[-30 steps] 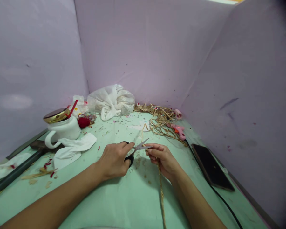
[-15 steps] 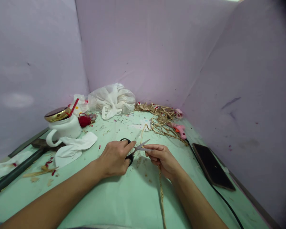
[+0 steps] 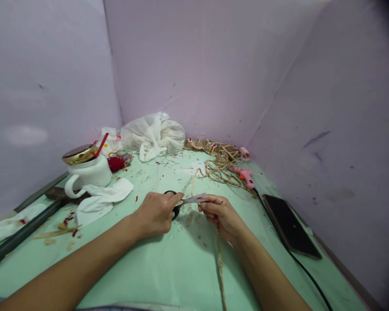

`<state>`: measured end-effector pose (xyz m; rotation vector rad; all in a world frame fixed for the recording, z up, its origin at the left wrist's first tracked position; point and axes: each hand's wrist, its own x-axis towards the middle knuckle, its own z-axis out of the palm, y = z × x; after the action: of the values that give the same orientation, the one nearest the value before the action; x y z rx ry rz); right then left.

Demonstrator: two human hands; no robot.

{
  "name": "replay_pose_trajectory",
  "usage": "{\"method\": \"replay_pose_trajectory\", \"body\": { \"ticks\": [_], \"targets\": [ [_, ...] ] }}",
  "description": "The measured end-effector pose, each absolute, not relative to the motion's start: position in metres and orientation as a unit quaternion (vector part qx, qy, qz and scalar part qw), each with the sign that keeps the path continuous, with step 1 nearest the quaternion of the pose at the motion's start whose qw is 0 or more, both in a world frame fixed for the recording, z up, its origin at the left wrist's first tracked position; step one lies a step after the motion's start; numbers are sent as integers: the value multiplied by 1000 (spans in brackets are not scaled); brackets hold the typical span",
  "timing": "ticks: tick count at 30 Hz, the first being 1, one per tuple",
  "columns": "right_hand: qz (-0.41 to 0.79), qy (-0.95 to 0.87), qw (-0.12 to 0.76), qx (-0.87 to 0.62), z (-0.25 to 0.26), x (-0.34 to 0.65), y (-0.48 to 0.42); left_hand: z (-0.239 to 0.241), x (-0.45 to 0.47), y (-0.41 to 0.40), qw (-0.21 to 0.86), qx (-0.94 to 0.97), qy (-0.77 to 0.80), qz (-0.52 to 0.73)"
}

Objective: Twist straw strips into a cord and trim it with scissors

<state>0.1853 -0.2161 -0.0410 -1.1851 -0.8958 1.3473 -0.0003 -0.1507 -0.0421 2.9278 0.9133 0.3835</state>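
My left hand [image 3: 155, 212] is closed around the black handles of a pair of scissors [image 3: 185, 201], whose blades are closed and point right at my right hand. My right hand [image 3: 221, 214] pinches a braided jute cord [image 3: 219, 259] that runs down toward me over the green table [image 3: 168, 268]. Beyond my fingers the cord leads up to a loose tangle of jute twine [image 3: 218, 166] at the back of the table.
A white mug with a gold lid and red straw [image 3: 86, 169] stands left beside white cloth [image 3: 101, 199]. A white plastic bag [image 3: 155, 136] lies at the back. Right are a pink glue gun [image 3: 244, 176], its black cable and a dark phone [image 3: 291, 226]. Lilac panels enclose the table.
The scissor blades, apart a second ago at the cord by my right fingers, have closed. Both hands stayed in nearly the same place.
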Motion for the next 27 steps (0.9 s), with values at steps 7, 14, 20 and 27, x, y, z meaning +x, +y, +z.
{"method": "replay_pose_trajectory", "body": {
  "ticks": [7, 14, 20, 27],
  "targets": [
    [580, -338, 552, -495, -39, 184, -214, -40, 7, -146, 342, 830, 350, 266],
    [625, -373, 493, -476, -40, 178, -218, -37, 25, -141, 699, 509, 393, 312],
    [629, -382, 476, -482, -43, 174, -220, -39, 41, -134, 768, 440, 349, 308],
    [559, -450, 440, -540, -48, 167, -217, -36, 38, -137, 758, 436, 323, 362]
  ]
}}
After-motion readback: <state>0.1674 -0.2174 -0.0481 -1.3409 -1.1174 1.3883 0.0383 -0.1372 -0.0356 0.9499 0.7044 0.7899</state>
